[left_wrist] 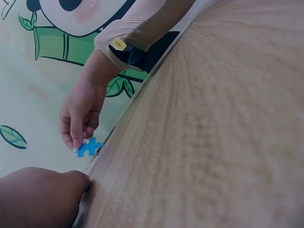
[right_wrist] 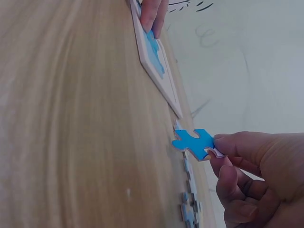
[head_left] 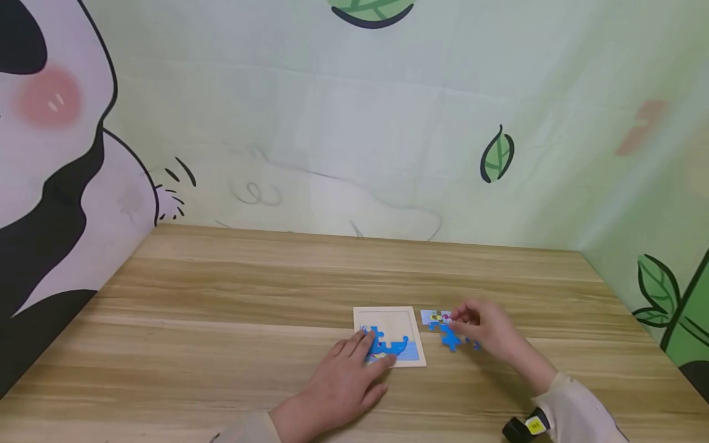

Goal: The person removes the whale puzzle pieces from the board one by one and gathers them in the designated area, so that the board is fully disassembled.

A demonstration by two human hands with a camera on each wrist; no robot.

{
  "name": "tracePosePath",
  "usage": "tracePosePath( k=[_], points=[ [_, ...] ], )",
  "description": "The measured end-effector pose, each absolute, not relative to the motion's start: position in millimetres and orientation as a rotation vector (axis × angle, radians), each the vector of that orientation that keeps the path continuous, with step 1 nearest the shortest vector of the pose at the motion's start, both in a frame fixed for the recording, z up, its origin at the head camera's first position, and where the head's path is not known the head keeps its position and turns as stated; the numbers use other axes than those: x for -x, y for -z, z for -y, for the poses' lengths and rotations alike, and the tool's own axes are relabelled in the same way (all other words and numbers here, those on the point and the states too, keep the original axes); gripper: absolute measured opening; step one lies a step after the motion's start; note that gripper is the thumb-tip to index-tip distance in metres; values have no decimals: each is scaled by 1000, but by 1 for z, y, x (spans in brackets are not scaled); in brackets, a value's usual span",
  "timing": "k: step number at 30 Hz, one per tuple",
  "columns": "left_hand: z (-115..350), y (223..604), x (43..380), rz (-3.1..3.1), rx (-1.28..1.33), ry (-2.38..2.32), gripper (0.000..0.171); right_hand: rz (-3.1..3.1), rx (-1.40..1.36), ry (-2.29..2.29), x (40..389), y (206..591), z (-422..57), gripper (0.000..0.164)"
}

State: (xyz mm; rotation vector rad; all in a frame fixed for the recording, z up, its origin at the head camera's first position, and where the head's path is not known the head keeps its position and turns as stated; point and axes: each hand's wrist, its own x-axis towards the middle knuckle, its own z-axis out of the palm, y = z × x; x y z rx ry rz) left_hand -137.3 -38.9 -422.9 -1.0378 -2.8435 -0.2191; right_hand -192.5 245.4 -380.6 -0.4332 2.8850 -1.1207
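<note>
My left hand (head_left: 346,375) rests on the lower left of a square wooden puzzle tray (head_left: 419,344), fingers extended over the pieces fitted there. Those pieces (head_left: 408,352) form part of a blue picture along the tray's lower half; the fingers cover some of it. To the right of the tray, my right hand (head_left: 487,326) pinches a blue jigsaw piece (right_wrist: 192,142) between thumb and fingertips. The left wrist view shows this piece (left_wrist: 89,148) raised, hanging below the right fingertips. The tray (right_wrist: 161,85) lies flat beyond it in the right wrist view.
Several loose puzzle pieces (head_left: 434,317) lie right of the tray, partly behind the right hand; more loose pieces (right_wrist: 190,199) show in the right wrist view. A wood-grain table (head_left: 221,295) meets a printed backdrop (head_left: 332,154). A dark strap device (head_left: 526,426) sits at the right wrist.
</note>
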Motion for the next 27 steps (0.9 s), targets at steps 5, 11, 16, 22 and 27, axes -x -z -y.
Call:
tracePosePath(
  k=[5,11,16,22,27],
  points=[
    [39,422,137,2843,1039,211,44,-2895,366,1096,191,385,-250,12],
    [38,422,137,2839,1037,201,43,-2920,316,1056,190,388,-253,12],
    [38,423,137,2817,1038,187,43,-2985,289,951,189,391,-253,11],
    [38,423,137,2808,1039,180,43,-3035,305,841,189,394,-254,9],
    [39,425,137,2812,1038,186,43,-3037,318,810,188,395,-255,9]
  ],
)
